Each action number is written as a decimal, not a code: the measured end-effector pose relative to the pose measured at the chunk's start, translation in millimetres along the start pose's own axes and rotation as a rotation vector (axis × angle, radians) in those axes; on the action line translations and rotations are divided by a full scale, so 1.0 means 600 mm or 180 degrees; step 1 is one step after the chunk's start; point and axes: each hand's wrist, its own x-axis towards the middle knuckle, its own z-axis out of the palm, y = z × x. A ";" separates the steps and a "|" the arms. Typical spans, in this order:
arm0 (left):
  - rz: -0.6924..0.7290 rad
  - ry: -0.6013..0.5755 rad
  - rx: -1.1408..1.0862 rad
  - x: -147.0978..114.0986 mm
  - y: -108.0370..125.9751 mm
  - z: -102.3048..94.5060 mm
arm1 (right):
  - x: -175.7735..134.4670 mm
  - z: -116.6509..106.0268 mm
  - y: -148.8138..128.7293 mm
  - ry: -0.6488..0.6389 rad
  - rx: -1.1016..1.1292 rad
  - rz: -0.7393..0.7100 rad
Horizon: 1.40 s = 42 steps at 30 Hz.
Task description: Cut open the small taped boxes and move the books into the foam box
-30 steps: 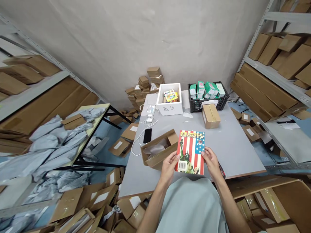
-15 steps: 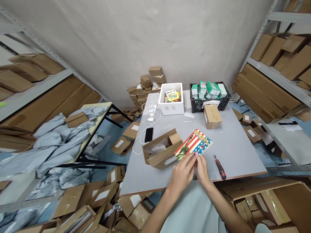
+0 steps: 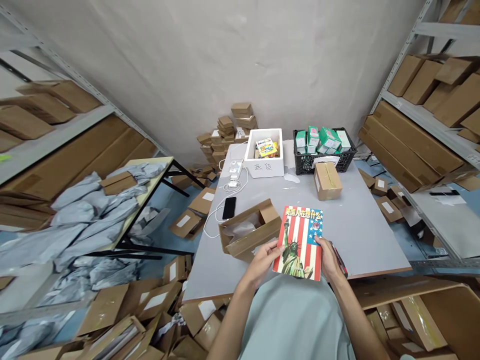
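Note:
A book (image 3: 300, 242) with red and white stripes, a blue starred corner and a green statue on its cover is held upright before me, front facing me. My left hand (image 3: 265, 261) grips its left edge, thumb on the cover. On the opposite edge my right hand (image 3: 327, 257) pinches it, with the thumb near the starred area. Left of the book lies an open cardboard box (image 3: 249, 230) with pale wrapping inside. Just beyond my right hand is a red and black box cutter (image 3: 340, 260), partly hidden by the hand.
On the grey table (image 3: 367, 240) stand a white foam box (image 3: 264, 167) holding books, a black crate (image 3: 305, 162) of green boxes and a small closed carton (image 3: 328, 181). A phone (image 3: 229, 207) lies by white cables. Cartons crowd the floor; grey parcels cover a side table (image 3: 167, 172).
The book has turned from a slant to upright, facing me. My hands have parted from its lower edge to its two sides.

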 end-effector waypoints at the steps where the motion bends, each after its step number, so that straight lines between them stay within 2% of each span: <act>1: -0.0036 -0.0023 -0.0127 0.000 -0.005 0.004 | -0.001 0.001 0.000 0.0005 -0.0034 0.0032; 5: -0.0072 0.0061 -0.0380 0.006 -0.022 0.015 | 0.004 0.003 -0.003 -0.0220 -0.0213 0.0086; 7: 0.0016 0.0278 -0.0405 0.009 -0.028 0.016 | 0.015 0.000 -0.001 -0.0209 -0.0508 -0.0178; 10: 0.0328 0.0781 -0.0297 0.016 -0.032 0.019 | 0.032 -0.006 0.011 0.0157 -0.1154 -0.0802; 11: 0.0463 0.0942 -0.0226 0.019 -0.032 0.021 | 0.034 -0.006 0.016 0.0168 -0.1316 -0.0921; 15: 0.1017 0.1332 0.0150 0.024 -0.034 0.040 | 0.022 0.015 0.029 -0.0495 -0.1346 -0.0879; 17: 0.1233 0.1381 0.0466 0.023 -0.038 0.055 | 0.009 0.037 0.027 -0.0750 -0.1201 -0.0894; 19: 0.1333 0.1384 0.0870 0.018 -0.046 0.073 | -0.001 0.057 0.019 -0.0823 -0.1103 -0.1023; 22: 0.1472 0.1220 0.1538 0.008 -0.059 0.093 | -0.007 0.074 0.004 -0.0680 -0.1149 -0.1295; 24: 0.1644 0.0946 0.1991 0.002 -0.064 0.096 | -0.006 0.075 -0.006 -0.0490 -0.1240 -0.1381; 26: 0.1729 0.0697 0.2305 -0.002 -0.066 0.089 | -0.003 0.070 -0.015 -0.0309 -0.1206 -0.1334; 28: 0.1689 0.0675 0.2397 -0.002 -0.065 0.073 | -0.001 0.063 -0.025 -0.0232 -0.0980 -0.1151; 31: 0.1564 0.1316 0.2094 0.004 -0.059 0.038 | -0.003 0.048 -0.039 -0.0311 -0.0442 -0.0563; 33: 0.1327 0.1639 0.1581 0.010 -0.052 0.017 | -0.004 0.037 -0.044 -0.0334 -0.0154 -0.0192; 35: 0.0932 0.1354 0.0932 0.013 -0.047 0.003 | -0.004 0.027 -0.048 -0.0330 -0.0058 -0.0018; 37: 0.0545 0.0759 0.0352 0.012 -0.044 0.001 | -0.003 0.020 -0.049 -0.0346 -0.0065 0.0031; 39: 0.0297 0.0354 -0.0020 0.010 -0.045 0.007 | -0.005 0.019 -0.049 -0.0421 -0.0094 0.0054; 42: 0.0089 0.0212 -0.0272 0.006 -0.048 0.022 | -0.013 0.025 -0.051 -0.0585 -0.0140 0.0088</act>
